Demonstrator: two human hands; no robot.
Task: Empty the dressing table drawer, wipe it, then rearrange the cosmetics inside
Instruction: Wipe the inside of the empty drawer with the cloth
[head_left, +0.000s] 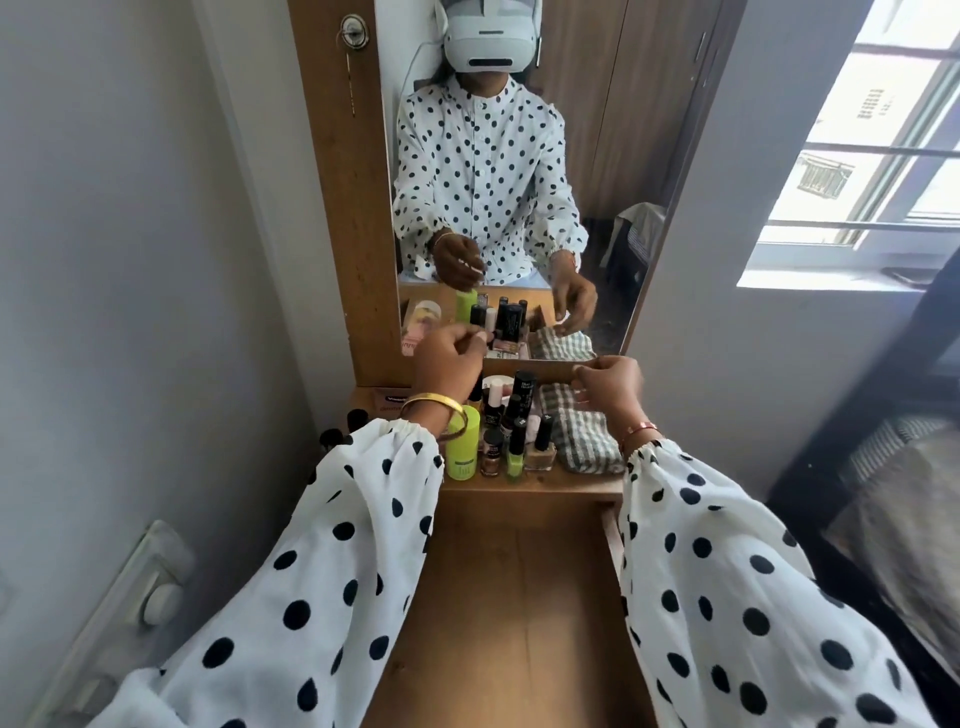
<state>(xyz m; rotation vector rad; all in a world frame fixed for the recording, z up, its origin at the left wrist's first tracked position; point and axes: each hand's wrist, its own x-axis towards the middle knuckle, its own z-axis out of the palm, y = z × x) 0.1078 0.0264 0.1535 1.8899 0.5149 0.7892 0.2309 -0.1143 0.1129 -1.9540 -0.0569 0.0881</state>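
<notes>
Drawer (511, 613) bare, bottles (511, 426) crowd the desk (530, 486); left hand (449, 364) pinches something small above them, right hand's (608, 387) loosely curled grip holds nothing over the cloth (582, 441).

The drawer (514, 613) stands pulled open, its brown wooden bottom bare. On the desk (530, 486) behind it the cosmetics (511, 423) stand upright in a tight cluster: a lime-green tube (461, 452), dark-capped bottles, nail polishes. A checked cloth (582, 441) lies folded just beside them.
</notes>
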